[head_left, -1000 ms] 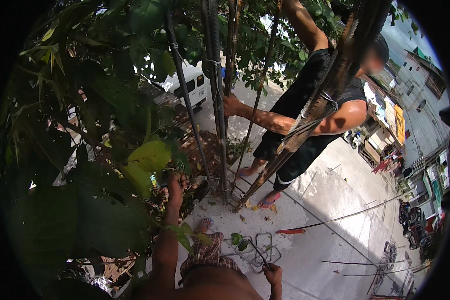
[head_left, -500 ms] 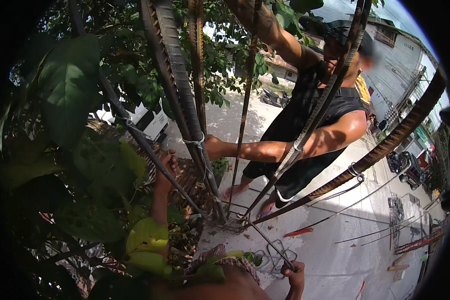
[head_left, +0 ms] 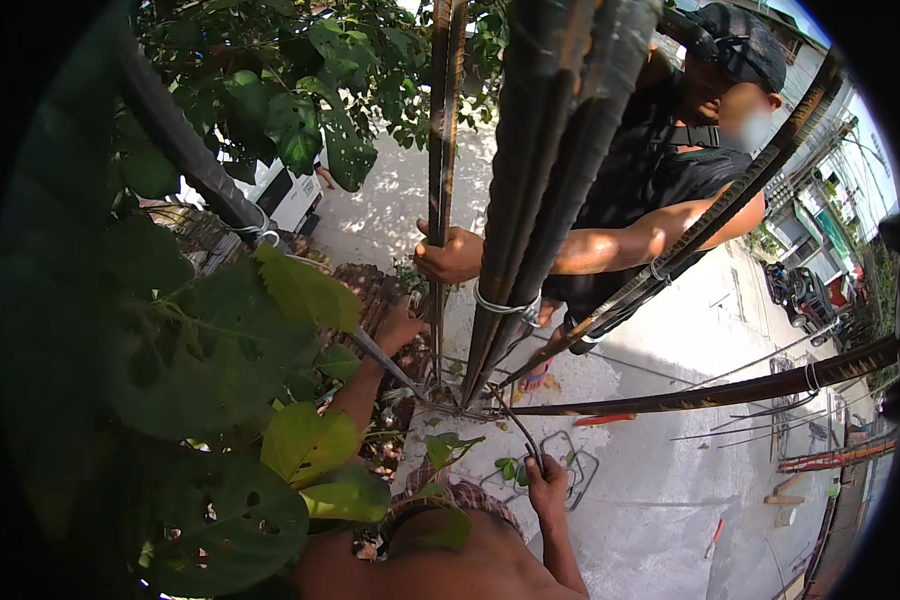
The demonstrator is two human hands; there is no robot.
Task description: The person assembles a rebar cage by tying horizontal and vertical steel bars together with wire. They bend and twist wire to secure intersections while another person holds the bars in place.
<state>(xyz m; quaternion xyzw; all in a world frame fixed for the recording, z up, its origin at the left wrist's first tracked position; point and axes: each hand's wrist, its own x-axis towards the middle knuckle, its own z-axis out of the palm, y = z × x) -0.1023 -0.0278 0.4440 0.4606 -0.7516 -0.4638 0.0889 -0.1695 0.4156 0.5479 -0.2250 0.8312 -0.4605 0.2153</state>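
Observation:
My right hand is closed around a thin ribbed steel rod, which slants up toward the foot of the upright rebars. My left hand is close to a pair of rusty rebars, left of them, its fingers curled; anything in them is too small to make out. A thick rebar bundle rises close in front of me, bound low down by a wire tie. Across from me, a co-worker's hand grips the rusty pair.
Large leaves crowd my left side. A slanting rebar passes among them, and another rebar leans far right. Bent steel stirrups lie on the concrete. The co-worker stands beyond the bars.
The view has shifted, bringing the bundle closer and rightward. My left hand has moved right, toward the rusty pair. The co-worker's hand now holds that pair; their raised arm has left view.

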